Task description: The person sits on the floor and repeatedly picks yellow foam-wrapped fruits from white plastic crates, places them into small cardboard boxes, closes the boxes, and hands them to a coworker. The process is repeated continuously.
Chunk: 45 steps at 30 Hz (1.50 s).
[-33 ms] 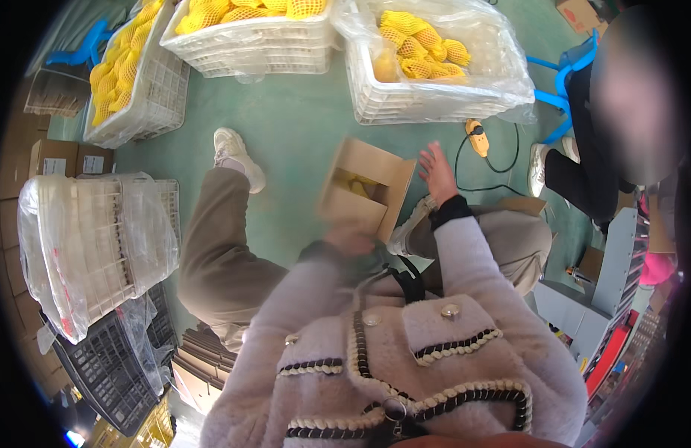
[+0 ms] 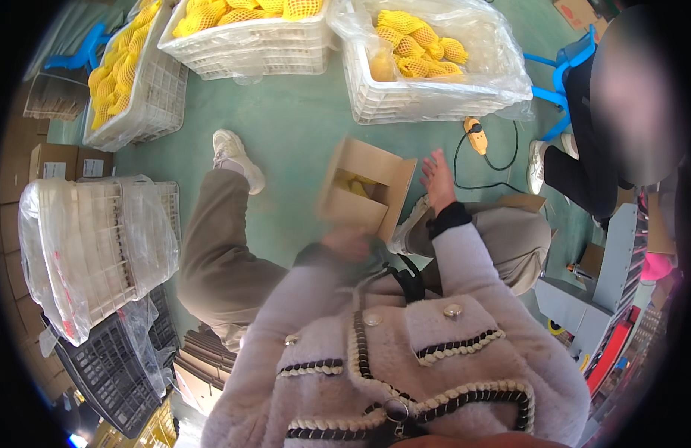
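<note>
An open cardboard box [image 2: 360, 157] sits on the floor between my legs, with something yellow [image 2: 357, 184] partly visible inside. My left hand [image 2: 344, 240] is at the box's near edge, smeared by motion, so its fingers and grip cannot be made out. Just right of the box, my right hand [image 2: 438, 181] is raised with fingers spread and nothing in it; whether it touches the box's right flap is unclear.
Ahead stand white crates [image 2: 427, 104] holding yellow net-covered items. Left are a plastic-draped crate [image 2: 99, 246] and dark crates [image 2: 107, 373]. A power strip [image 2: 476, 136] with cable lies right, near a co-worker's leg [image 2: 569, 179], a blue stool [image 2: 573, 48] and grey metal equipment [image 2: 607, 269].
My right hand has shifted very slightly downward. The box has barely moved, and my left hand remains blurred beside it.
</note>
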Tool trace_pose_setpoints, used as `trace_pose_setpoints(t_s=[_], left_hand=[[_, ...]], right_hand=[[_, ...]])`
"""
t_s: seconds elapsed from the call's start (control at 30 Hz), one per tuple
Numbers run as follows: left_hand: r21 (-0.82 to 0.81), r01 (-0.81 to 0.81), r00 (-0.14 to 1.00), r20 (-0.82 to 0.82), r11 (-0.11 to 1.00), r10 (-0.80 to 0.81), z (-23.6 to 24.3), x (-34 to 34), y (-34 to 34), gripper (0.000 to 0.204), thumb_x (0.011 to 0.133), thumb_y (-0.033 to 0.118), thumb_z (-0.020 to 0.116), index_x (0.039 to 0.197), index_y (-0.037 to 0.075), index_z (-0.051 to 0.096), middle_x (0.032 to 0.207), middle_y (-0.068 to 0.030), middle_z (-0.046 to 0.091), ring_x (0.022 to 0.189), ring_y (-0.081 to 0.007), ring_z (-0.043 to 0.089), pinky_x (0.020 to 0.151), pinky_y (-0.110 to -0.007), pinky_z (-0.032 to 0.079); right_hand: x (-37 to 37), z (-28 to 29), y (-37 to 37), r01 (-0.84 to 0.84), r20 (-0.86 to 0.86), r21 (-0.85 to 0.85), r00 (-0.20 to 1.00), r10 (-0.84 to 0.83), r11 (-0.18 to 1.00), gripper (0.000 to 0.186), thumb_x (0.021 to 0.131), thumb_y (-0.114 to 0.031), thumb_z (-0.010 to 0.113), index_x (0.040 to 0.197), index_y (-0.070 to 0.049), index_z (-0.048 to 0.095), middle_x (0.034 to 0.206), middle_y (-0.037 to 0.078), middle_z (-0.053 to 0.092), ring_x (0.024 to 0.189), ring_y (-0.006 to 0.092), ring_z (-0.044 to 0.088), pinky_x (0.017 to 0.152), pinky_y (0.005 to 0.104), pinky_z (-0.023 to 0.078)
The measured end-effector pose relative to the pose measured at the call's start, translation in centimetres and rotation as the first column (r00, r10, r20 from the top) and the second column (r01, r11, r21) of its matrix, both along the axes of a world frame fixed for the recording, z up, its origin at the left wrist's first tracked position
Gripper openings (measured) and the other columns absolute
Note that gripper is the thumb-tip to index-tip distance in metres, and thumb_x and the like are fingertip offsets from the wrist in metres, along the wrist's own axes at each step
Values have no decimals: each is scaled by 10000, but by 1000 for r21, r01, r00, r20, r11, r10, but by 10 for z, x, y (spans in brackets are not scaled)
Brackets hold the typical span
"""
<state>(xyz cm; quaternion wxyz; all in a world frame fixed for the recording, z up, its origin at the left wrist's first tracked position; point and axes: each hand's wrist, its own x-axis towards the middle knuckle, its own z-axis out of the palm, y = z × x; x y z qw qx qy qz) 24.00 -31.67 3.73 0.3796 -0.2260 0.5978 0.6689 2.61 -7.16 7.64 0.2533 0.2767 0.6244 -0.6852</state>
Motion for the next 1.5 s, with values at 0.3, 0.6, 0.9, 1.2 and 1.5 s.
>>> trace_pose_setpoints(t_s=[0.3,0.6,0.9,1.2,1.5], left_hand=[[-675,-394,829,-555,624,-76,111,-82,-45,533,937,219,551,1381,-35,399,1292,-265,530,1210,-366,524,1014,-448,408],[-748,-276,735,-569,604,-369,76,-79,4,734,792,66,568,1471,51,290,1508,-182,309,1392,-381,282,1108,-492,258],[-568,-187,684,-661,801,-309,-3,-61,-16,645,839,123,531,1446,27,335,1513,-204,295,1419,-404,205,1149,-493,149],[-446,-695,702,-252,563,667,2,-41,19,882,738,312,808,1417,56,308,1331,-171,461,1101,-334,557,852,-478,506],[138,-808,589,169,572,790,17,-39,53,615,861,266,703,1364,165,363,1317,-89,491,1106,-252,551,811,-424,531]], right_hand=[[70,11,-98,-60,-542,463,770,336,884,733,924,-363,539,1433,70,241,1426,278,348,1336,381,336,1123,424,230],[68,14,-127,18,-552,672,679,484,740,733,919,-331,495,1441,83,189,1450,307,282,1373,441,230,1134,498,171],[39,-22,-136,-111,-275,904,587,762,412,631,879,-342,539,1395,-24,364,1457,169,339,1379,375,249,1101,570,162],[-5,-13,-110,-394,-52,873,511,858,288,631,811,-567,562,1230,-96,571,1160,136,553,1096,300,515,871,512,381],[-91,-56,-69,-981,55,104,169,984,162,1019,670,-566,753,1470,-98,331,1475,153,390,1352,297,375,1084,401,308]])
